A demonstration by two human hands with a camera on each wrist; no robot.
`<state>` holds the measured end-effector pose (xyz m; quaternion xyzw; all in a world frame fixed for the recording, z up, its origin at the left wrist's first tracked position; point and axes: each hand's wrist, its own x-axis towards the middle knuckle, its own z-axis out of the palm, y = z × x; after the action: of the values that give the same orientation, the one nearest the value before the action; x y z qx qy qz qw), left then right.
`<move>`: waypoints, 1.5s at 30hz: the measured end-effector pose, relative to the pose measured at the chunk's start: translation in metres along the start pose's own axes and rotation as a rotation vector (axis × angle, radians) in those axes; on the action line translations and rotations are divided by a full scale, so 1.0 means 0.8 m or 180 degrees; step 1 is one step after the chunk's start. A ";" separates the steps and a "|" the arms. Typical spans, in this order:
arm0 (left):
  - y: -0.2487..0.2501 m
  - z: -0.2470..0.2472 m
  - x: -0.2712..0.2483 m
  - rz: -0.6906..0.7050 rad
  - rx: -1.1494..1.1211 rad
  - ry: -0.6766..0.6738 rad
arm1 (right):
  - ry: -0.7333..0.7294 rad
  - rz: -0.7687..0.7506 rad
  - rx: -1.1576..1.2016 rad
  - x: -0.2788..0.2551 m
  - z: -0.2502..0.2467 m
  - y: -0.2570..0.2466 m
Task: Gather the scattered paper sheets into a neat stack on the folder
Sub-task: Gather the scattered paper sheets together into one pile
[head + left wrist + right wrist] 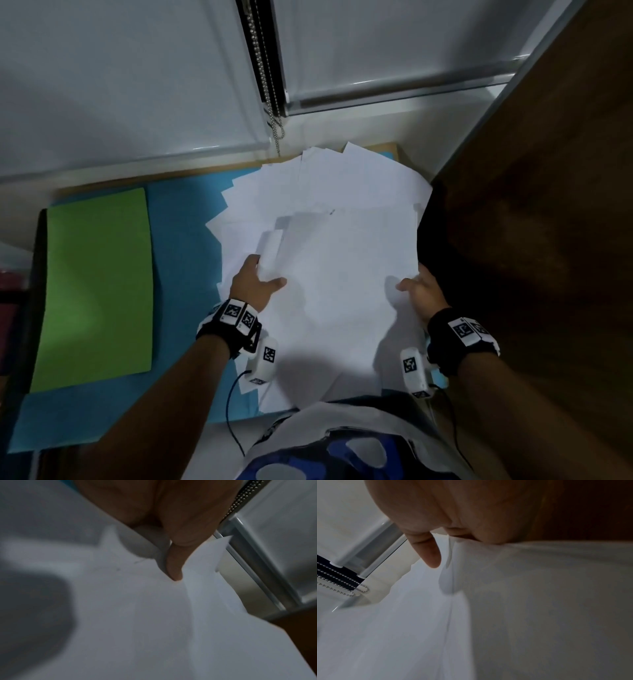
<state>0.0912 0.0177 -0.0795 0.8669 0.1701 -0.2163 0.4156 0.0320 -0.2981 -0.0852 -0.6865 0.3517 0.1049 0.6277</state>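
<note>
While both hands (337,291) pinch thin white sheets (342,246), smooth green folder (96,287) lies flat

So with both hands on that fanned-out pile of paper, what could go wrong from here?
1. The left hand and right hand grip only the near sheets; the paper sheets fanned toward the window could stay behind.
2. Sheets already curl up at the left grip, so squeezing inward may crease them.
3. The green folder lies off to the left on the blue mat; carrying a loose pile across could shed sheets.
</note>
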 end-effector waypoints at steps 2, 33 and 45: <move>-0.002 -0.001 0.001 0.0052 -0.0110 0.0212 | -0.0033 0.0016 0.0075 0.001 -0.002 0.002; 0.087 0.013 0.085 -0.0102 0.1462 0.0418 | 0.0290 -0.0199 -0.0054 -0.006 -0.047 0.050; 0.038 -0.056 0.086 0.1012 0.2855 -0.0171 | 0.0094 -0.0263 -0.0084 0.000 -0.051 0.059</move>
<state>0.1744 0.0428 -0.0701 0.9702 -0.0856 -0.2245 0.0326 -0.0088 -0.3345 -0.1147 -0.7101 0.3309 0.0733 0.6172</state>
